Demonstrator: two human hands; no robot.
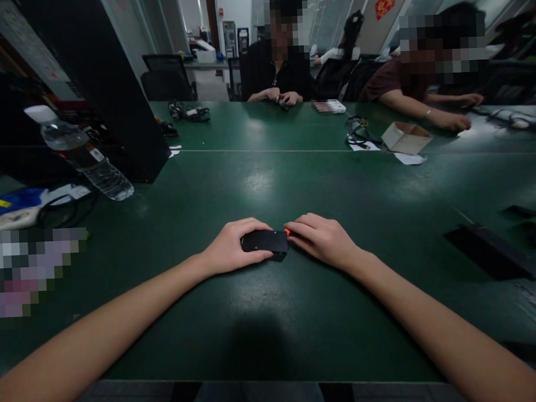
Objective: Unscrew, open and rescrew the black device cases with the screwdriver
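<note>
A small black box-shaped device (pixel 265 242) rests on the green table (pixel 255 320) in front of me. Wrapped round its left part is my left hand (pixel 234 247), with the thumb along the near side and the fingers on the far side. My right hand (pixel 320 237) is at the device's right end, fingers pressed together on a small orange piece (pixel 287 231). That piece touches or nearly touches the end of the device; most of it is hidden by the fingertips.
A plastic water bottle (pixel 86 152) stands at the left by a black panel (pixel 107 83). Across the table are a small open box (pixel 406 138), cables (pixel 358 130) and two people working. A dark flat object (pixel 487 250) lies at the right.
</note>
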